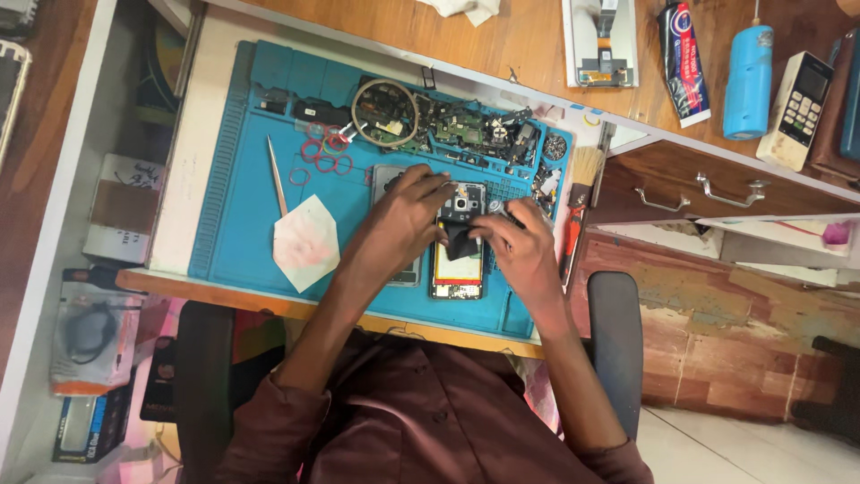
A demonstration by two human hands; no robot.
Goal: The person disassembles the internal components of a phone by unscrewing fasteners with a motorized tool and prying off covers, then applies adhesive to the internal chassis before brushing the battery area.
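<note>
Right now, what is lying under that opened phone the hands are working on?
The opened phone lies on a blue work mat, beside a grey back cover. The left hand and right hand cover its middle, so anything directly beneath stays hidden.

The opened phone (458, 260) lies on the work mat (233, 224), and all else is placed from it. The left hand (403, 220) rests just to its left, over a second device (400, 269); the right hand (524, 246) touches its right edge. Left of the phone lie a paper piece (305, 242) and, beyond that, tweezers (277, 175). Behind the phone sit a round ring (384, 112) and a row of small parts (475, 133). To the phone's right lies a brush (584, 170), with drawer handles (730, 190) farther right.
</note>
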